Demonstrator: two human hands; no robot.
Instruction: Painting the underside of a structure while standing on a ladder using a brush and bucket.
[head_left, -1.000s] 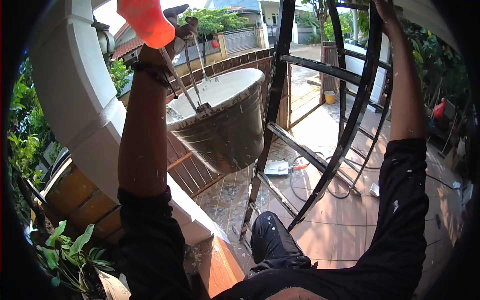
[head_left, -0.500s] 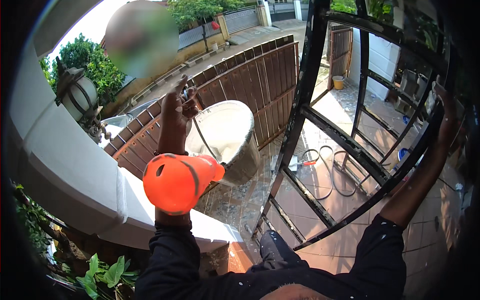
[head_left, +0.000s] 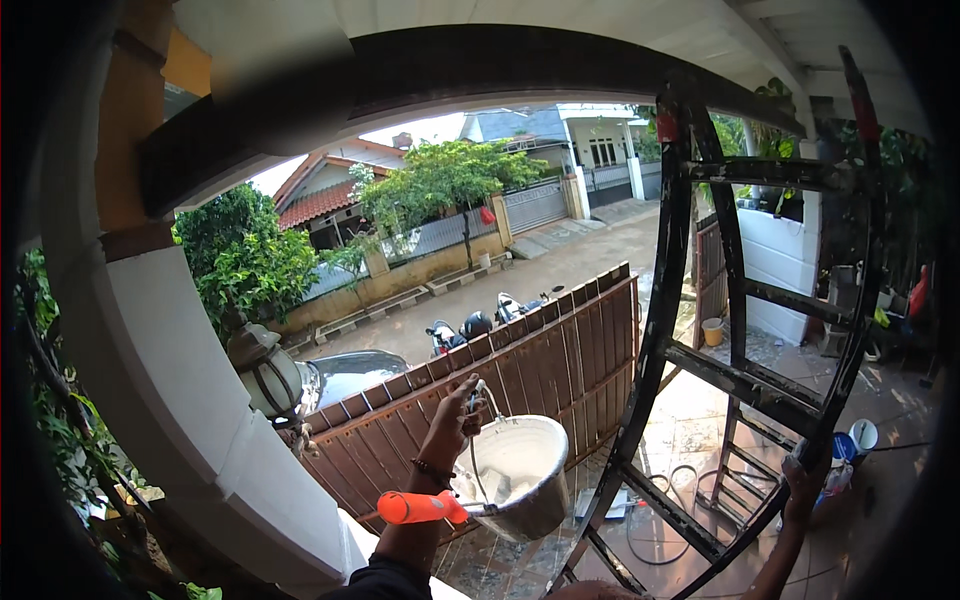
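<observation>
My left hand [head_left: 462, 408] is closed on the wire handle of a bucket [head_left: 540, 510], which hangs tilted with white paint-like residue inside. An orange tool handle [head_left: 408, 507] juts out over the bucket's near rim, in front of my left forearm. It looks like a paint roller's grip; its other end is hidden. On the right stands a tall black ladder [head_left: 648, 385], its rungs worn and splashed with white. My right hand [head_left: 803, 482] is at the ladder's right side rail, with fingers curled round it.
Beyond the bucket stands a brown metal gate [head_left: 480, 385]; motorbikes [head_left: 470, 328] are parked behind it. A white pillar [head_left: 180, 370] with a wall lamp [head_left: 268, 375] rises at left. A dark beam [head_left: 450, 75] spans overhead. A cable [head_left: 645, 545] and containers [head_left: 850, 440] lie on the tiled floor.
The view has tipped up, bringing the overhead beam and ladder top into sight. Both hands appear lower in the picture; the left still holds the bucket, the right stays on the ladder.
</observation>
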